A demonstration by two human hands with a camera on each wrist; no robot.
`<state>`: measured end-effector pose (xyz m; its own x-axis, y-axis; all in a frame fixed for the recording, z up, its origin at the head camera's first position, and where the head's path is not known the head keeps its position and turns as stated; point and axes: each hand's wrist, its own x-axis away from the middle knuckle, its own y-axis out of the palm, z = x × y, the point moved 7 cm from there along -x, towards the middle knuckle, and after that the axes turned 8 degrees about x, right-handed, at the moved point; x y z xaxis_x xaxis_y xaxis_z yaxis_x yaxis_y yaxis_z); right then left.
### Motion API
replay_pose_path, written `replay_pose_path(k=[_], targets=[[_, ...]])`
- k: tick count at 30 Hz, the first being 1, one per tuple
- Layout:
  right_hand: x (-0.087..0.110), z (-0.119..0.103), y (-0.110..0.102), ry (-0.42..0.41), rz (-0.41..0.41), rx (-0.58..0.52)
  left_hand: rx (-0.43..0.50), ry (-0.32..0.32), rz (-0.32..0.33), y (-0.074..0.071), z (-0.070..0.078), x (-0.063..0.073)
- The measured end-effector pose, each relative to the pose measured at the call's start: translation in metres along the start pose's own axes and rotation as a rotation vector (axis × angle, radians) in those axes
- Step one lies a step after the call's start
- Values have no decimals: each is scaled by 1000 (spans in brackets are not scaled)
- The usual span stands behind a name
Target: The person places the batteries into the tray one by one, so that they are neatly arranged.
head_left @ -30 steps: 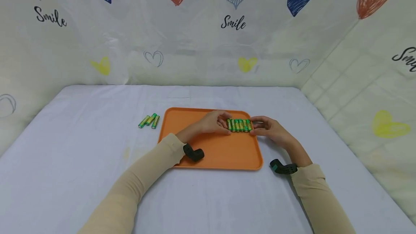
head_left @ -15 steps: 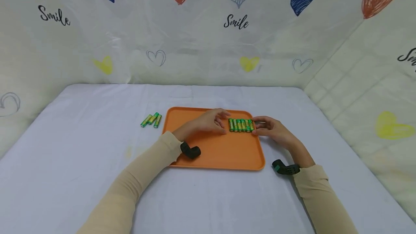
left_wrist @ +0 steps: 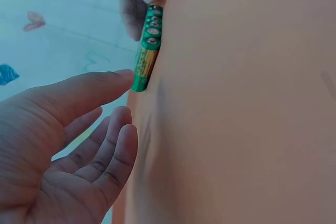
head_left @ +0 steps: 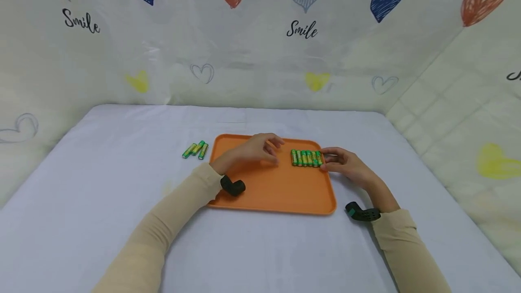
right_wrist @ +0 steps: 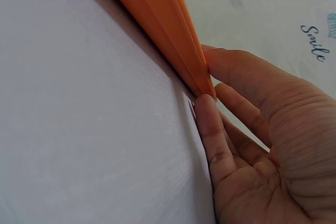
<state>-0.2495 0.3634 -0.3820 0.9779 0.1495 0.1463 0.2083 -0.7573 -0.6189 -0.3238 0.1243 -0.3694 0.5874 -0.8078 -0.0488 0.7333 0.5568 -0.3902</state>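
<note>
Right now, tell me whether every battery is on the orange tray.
No, three batteries lie on the white cloth beside the orange tray, outside its rim.

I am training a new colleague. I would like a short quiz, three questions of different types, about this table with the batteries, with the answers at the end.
1. How many loose batteries lie on the white cloth?
2. True or false: the row of batteries lies outside the tray.
3. Which hand is closer to the row?
A. left hand
B. right hand

Key:
1. Three.
2. False; it lies on the orange tray.
3. B.
</note>
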Motion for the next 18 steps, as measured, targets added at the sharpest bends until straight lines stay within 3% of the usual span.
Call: replay_pose_path(k=[5, 18], targets=[[-2, 0, 1, -14, -5, 13, -20, 48, 22, -13, 7, 8], [-4, 1, 1, 13, -1, 64, -27, 19, 76, -46, 4, 33]])
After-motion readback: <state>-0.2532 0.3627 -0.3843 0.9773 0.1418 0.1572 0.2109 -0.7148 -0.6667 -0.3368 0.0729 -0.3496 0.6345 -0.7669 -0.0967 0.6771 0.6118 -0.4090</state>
